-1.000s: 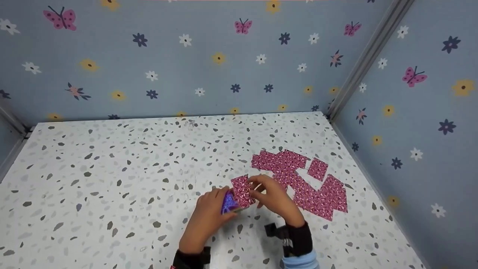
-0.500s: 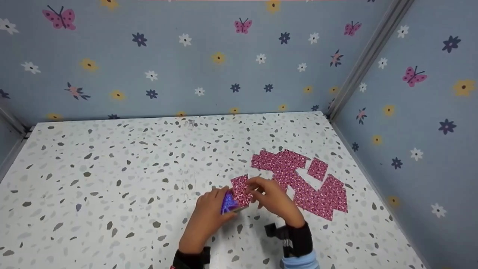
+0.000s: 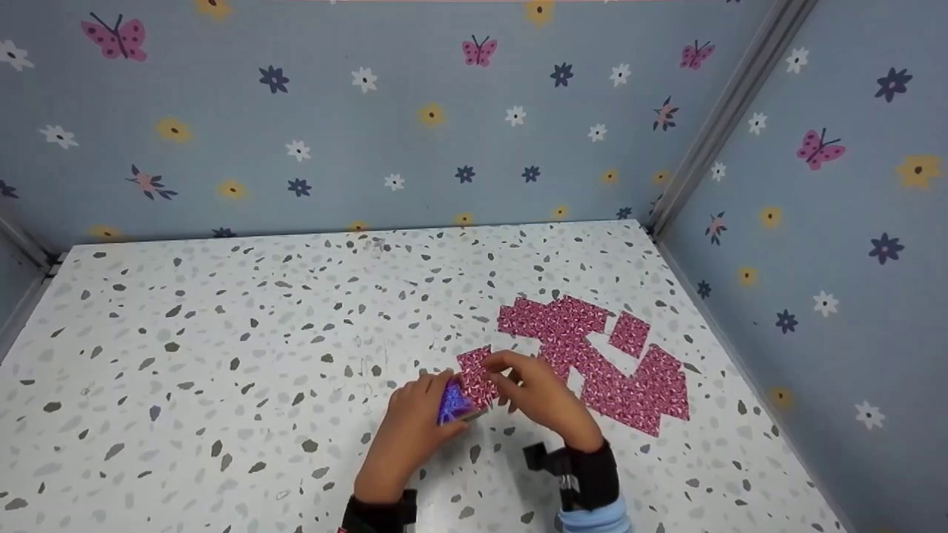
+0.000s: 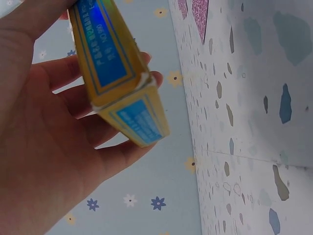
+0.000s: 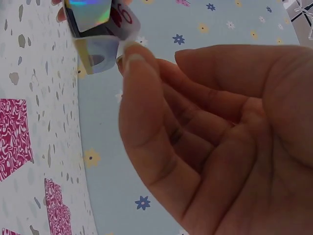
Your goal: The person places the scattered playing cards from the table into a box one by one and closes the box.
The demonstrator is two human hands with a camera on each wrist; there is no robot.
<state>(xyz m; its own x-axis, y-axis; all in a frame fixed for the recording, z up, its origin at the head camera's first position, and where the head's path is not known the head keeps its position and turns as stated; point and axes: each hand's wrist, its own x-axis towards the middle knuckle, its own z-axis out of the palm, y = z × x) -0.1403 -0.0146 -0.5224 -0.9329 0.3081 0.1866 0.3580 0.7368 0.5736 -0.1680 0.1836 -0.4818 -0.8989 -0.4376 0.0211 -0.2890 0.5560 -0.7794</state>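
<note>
My left hand [image 3: 418,414] grips a playing card box [image 3: 453,403] with a shiny blue-purple face. In the left wrist view the box [image 4: 110,54] shows yellow edges and blue printed panels, with the thumb on one side and fingers behind. A pink-patterned playing card [image 3: 474,368] stands up at the box's right end. The right wrist view shows the box's open flap [image 5: 98,51] and a white card face [image 5: 122,19] with a red figure. My right hand [image 3: 544,389] has its bent fingers at that card's edge; its thumb [image 5: 220,66] stays apart from the index fingertip.
Many pink-backed playing cards [image 3: 570,340] lie spread and overlapping on the speckled white table [image 3: 222,333], right of the hands. One card [image 3: 630,334] lies apart at their far right. Blue flowered panels [image 3: 355,111] enclose the back and right sides.
My right fingers have shifted slightly left over the standing card. The left hand, the box and the spread cards have stayed nearly in place.
</note>
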